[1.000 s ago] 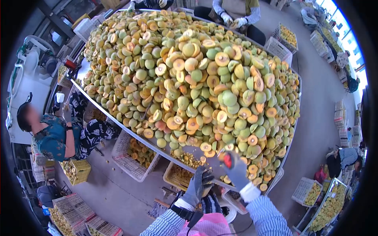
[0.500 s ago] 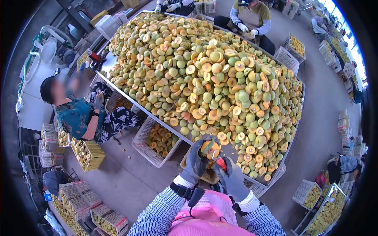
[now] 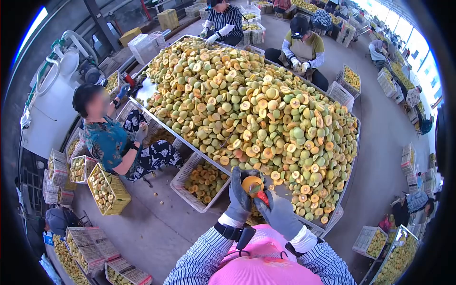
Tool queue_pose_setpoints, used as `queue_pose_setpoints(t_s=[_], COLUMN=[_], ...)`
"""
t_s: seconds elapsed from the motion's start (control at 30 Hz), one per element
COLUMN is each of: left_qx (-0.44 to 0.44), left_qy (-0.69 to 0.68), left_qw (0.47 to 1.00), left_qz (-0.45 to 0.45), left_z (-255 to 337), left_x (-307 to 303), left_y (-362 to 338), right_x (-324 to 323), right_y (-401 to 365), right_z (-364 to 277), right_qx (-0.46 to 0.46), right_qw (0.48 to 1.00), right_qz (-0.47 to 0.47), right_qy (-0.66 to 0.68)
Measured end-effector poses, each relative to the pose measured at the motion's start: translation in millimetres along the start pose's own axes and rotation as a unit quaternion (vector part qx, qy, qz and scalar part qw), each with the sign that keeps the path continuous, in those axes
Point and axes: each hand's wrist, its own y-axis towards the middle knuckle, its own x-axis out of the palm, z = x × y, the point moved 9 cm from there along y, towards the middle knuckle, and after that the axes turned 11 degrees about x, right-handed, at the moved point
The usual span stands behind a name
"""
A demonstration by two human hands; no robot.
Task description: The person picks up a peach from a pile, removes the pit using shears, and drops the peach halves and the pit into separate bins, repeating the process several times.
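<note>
My left hand, in a grey glove, is closed around a peach half with its orange cut face turned up. My right hand, also gloved, grips a small tool with a red handle. The tool's working end is at the peach half and is hard to make out. Both hands are close together just over the near edge of a metal table. Beyond them lies a big heap of halved peaches, green-yellow outside and orange inside.
Below the table's left edge stands a crate of peach pieces. A yellow crate is further left. A co-worker sits at the left side, and two more people work along the far side. Stacked crates stand lower left.
The view has tilted up, showing more of the far side. The tool's end has shifted at the peach half, whose cut face now shows more openly. Both hands keep their holds.
</note>
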Motion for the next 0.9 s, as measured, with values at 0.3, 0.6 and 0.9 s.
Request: queue_pose_setpoints(t_s=[0.3, 0.6, 0.9], left_qx=[0.077, 0.089, -0.177], left_qy=[0.124, 0.202, 0.155], left_qw=[0.986, 0.972, 0.958], left_qz=[0.086, -0.082, -0.163], left_z=[46.6, 50.0, -13.8], left_x=[11.0, 69.1, 67.7], left_y=[-2.6, -9.2, -23.2], right_x=[12.7, 30.9, 13.8], right_y=[-18.4, -46.5, -39.7], right_z=[5.3, 31.7, 69.9], right_qx=[-0.052, 0.248, 0.191], right_qw=[0.999, 0.736, 0.736], right_qz=[0.01, -0.45, -0.49], right_qy=[0.007, 0.44, 0.426])
